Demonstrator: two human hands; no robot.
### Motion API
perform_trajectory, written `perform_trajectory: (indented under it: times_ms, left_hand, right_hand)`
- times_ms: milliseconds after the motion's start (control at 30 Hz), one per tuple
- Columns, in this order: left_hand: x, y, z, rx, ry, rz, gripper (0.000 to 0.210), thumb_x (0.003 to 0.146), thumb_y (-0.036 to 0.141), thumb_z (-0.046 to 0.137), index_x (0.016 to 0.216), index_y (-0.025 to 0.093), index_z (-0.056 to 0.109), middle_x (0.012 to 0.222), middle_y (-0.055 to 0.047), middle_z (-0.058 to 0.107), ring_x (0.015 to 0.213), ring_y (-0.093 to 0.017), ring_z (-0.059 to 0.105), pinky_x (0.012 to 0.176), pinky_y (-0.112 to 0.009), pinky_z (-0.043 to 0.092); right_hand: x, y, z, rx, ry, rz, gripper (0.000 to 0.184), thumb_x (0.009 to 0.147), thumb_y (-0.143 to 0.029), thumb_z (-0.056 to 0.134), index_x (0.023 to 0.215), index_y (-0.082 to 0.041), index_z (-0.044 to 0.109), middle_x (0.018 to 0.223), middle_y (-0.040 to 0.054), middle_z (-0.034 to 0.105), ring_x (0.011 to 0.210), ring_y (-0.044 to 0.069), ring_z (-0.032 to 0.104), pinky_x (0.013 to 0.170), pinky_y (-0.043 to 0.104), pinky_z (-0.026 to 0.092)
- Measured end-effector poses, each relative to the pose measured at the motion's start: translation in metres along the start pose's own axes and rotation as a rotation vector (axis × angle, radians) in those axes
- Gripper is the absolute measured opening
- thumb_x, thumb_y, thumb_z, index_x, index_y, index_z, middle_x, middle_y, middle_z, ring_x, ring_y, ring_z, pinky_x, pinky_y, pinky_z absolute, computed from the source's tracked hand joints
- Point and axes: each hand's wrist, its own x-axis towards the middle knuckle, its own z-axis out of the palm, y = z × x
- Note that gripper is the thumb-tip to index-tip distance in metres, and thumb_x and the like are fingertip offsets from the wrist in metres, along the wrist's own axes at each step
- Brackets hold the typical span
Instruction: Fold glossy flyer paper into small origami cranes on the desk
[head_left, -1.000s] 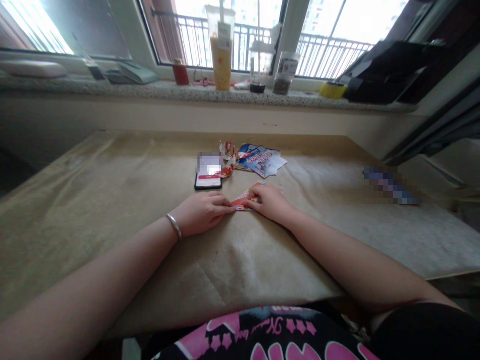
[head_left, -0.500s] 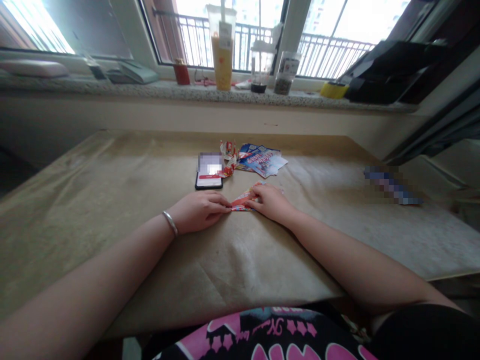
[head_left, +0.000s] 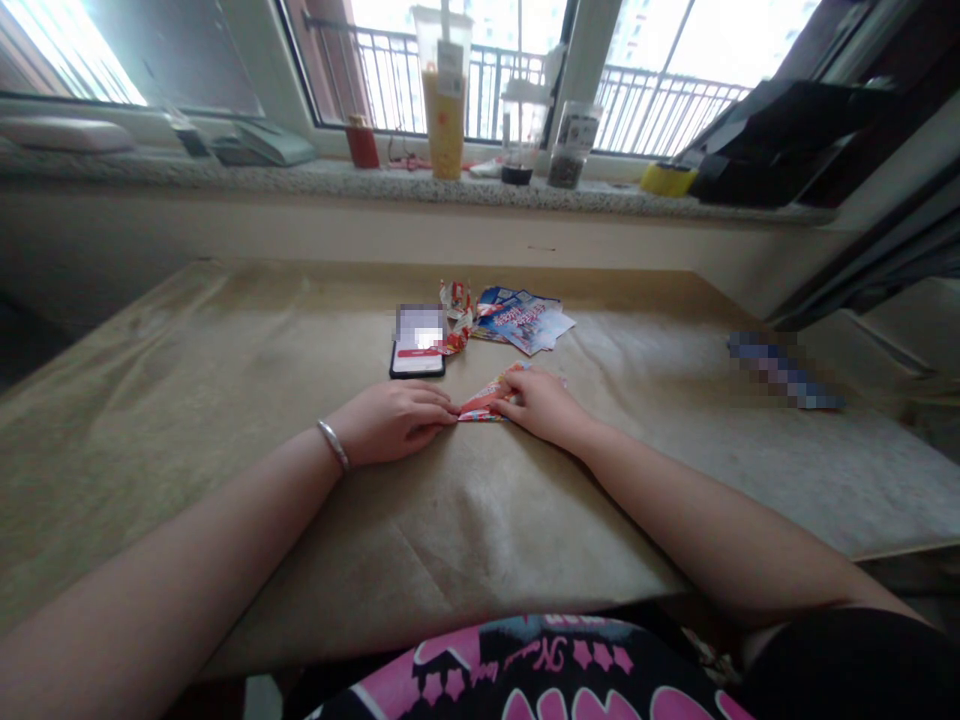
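Note:
A folded piece of printed red and orange paper lies on the table, tapering to a point at its left end. My left hand, with a silver bangle at the wrist, has its fingers pressed together at that pointed end. On the right part of the paper rests my right hand, thumb and fingers closed over it and hiding much of that side. Just beyond my left hand lies a phone with a lit, partly blurred screen. Folded red and white paper pieces sit beside it.
Blue printed sheets lie fanned out at the table's far middle. A blurred blue packet is near the right edge. Cups, including a tall one with yellow contents, stand on the stone windowsill. A cloth-like cover spreads over the table.
My left hand has slid slightly left along the paper to its pointed end, showing a little more of it. My right hand has stayed in place.

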Motion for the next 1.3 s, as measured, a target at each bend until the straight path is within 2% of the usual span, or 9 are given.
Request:
perform_trajectory:
  times_ms: [200, 433, 667, 800, 1133, 1300]
  left_hand:
    - [0.001, 0.002, 0.001, 0.048, -0.017, -0.013, 0.027, 0.09, 0.017, 0.044, 0.103, 0.018, 0.068, 0.107, -0.005, 0.069, 0.097, -0.016, 0.064, 0.087, -0.028, 0.053]
    - [0.005, 0.007, 0.0, 0.081, -0.023, 0.008, 0.032, 0.09, 0.016, 0.044, 0.114, 0.021, 0.064, 0.107, -0.006, 0.068, 0.097, -0.017, 0.062, 0.085, -0.03, 0.053]
    - [0.008, 0.009, -0.003, 0.148, -0.046, 0.045, 0.031, 0.089, 0.014, 0.044, 0.112, 0.02, 0.064, 0.106, -0.006, 0.068, 0.095, -0.019, 0.061, 0.08, -0.031, 0.052]
    - [0.009, 0.011, -0.005, 0.18, -0.08, 0.019, 0.029, 0.086, 0.013, 0.046, 0.107, 0.019, 0.065, 0.103, -0.006, 0.069, 0.092, -0.019, 0.062, 0.077, -0.03, 0.052]
    - [0.008, 0.01, -0.009, 0.154, -0.102, 0.014, 0.029, 0.085, 0.013, 0.047, 0.107, 0.02, 0.065, 0.108, -0.004, 0.069, 0.096, -0.018, 0.063, 0.082, -0.029, 0.052]
    - [0.007, 0.009, -0.011, 0.161, -0.094, 0.021, 0.027, 0.085, 0.014, 0.046, 0.102, 0.019, 0.067, 0.104, -0.005, 0.07, 0.092, -0.018, 0.064, 0.08, -0.029, 0.052]
  right_hand:
    - [0.001, -0.001, -0.001, -0.006, -0.002, 0.007, 0.022, 0.083, -0.039, 0.062, 0.077, -0.018, 0.064, 0.082, 0.0051, 0.067, 0.081, 0.019, 0.057, 0.067, 0.027, 0.034]
    - [0.0, -0.003, -0.002, 0.012, 0.003, 0.02, 0.021, 0.083, -0.039, 0.062, 0.079, -0.019, 0.066, 0.085, 0.0056, 0.068, 0.085, 0.02, 0.057, 0.07, 0.027, 0.036]
    - [0.0, -0.004, -0.002, -0.004, -0.001, 0.015, 0.021, 0.083, -0.039, 0.061, 0.081, -0.02, 0.067, 0.085, 0.0052, 0.067, 0.085, 0.02, 0.057, 0.07, 0.028, 0.035]
    - [0.0, -0.004, -0.003, 0.0, -0.013, 0.025, 0.019, 0.083, -0.038, 0.062, 0.082, -0.02, 0.067, 0.085, 0.0052, 0.068, 0.086, 0.02, 0.057, 0.071, 0.028, 0.035]
    - [0.0, -0.002, -0.001, 0.002, -0.005, 0.02, 0.021, 0.082, -0.039, 0.062, 0.079, -0.019, 0.065, 0.084, 0.0054, 0.067, 0.084, 0.02, 0.057, 0.071, 0.028, 0.036]
    - [0.0, -0.002, -0.001, 0.017, 0.001, 0.025, 0.02, 0.083, -0.039, 0.061, 0.081, -0.02, 0.066, 0.085, 0.0048, 0.068, 0.086, 0.021, 0.057, 0.071, 0.029, 0.036]
